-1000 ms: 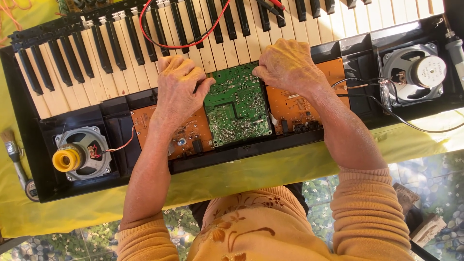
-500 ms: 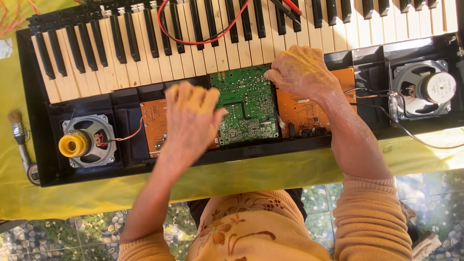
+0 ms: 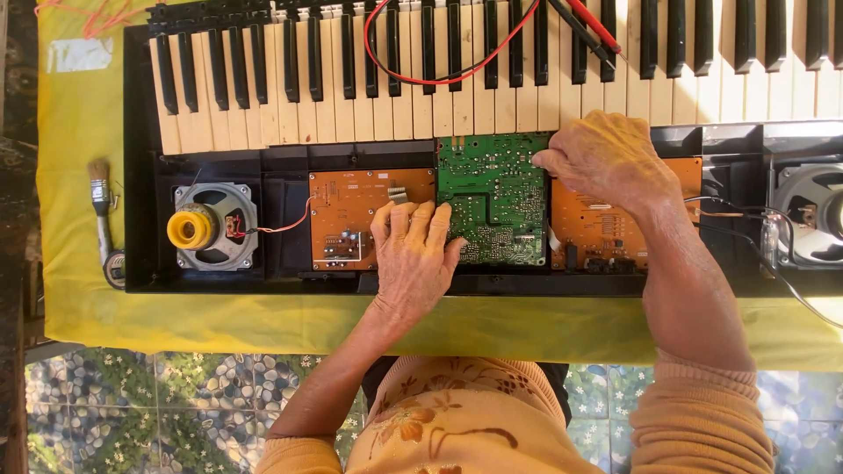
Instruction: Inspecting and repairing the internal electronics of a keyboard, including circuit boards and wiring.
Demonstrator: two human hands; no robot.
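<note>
Green circuit board (image 3: 493, 197) sits mid-chassis in the opened electronic keyboard (image 3: 263, 162), between two orange boards (left (image 3: 351, 215), right (image 3: 606, 233)); left hand (image 3: 414, 254) lies flat, fingers spread, fingertips on the board's near-left edge, gripping nothing; right hand (image 3: 606, 158) is curled at the far-right corner, its hold hidden, so I cannot tell. Advisable: bear on the edges, spare the components, mind the red lead (image 3: 439, 81) beyond; left speaker (image 3: 211, 226) and brush (image 3: 104, 211) lie well apart.
</note>
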